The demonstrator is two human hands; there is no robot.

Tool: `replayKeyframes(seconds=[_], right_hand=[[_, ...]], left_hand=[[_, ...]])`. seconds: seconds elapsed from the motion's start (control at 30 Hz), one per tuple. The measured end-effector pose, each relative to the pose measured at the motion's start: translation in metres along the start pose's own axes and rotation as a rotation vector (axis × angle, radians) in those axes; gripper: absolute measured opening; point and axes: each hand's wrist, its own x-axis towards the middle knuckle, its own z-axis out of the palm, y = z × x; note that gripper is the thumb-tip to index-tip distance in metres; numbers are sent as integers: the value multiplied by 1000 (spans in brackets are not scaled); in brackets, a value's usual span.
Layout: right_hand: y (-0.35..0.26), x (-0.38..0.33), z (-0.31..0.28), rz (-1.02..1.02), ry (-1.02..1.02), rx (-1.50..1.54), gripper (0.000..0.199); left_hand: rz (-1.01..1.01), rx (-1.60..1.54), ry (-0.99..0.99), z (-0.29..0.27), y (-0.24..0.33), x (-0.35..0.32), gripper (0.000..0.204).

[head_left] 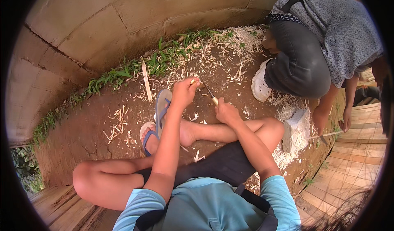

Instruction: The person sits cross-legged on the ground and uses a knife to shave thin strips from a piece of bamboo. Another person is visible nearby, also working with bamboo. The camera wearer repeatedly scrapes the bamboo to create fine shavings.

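Note:
My left hand point(184, 93) is raised in front of my crossed legs, its fingers pinched round a small pale piece of wood point(193, 81). In my right hand point(228, 111) is a knife point(215, 101) with a light handle and a narrow dark blade. The blade slants up and left from my fist, its tip close to my left fingertips. Whether the edge touches the wood is too small to tell. Beneath both hands lies brown earth strewn with pale shavings point(119, 124). Blue-strapped flip-flops point(163, 108) are on my feet.
Another person point(301, 63) crouches at right, working a knife point(324, 140) along a thin strip beside a pale block point(296, 130). A flat wooden strip point(146, 81) lies near grass along the wall point(135, 13). Wooden slats point(353, 157) border the lower right.

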Motion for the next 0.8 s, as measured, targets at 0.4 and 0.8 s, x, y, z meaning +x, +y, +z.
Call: replayKeyframes(seconds=[0.4,0.8], right_hand=[[-25,-33,-72,-338,593,634,34],[-27,-18,-33,-17,111,38,32]], left_hand=[[175,5,129,10,-7,-2,17],[11,71,56,1,7,-9,17]])
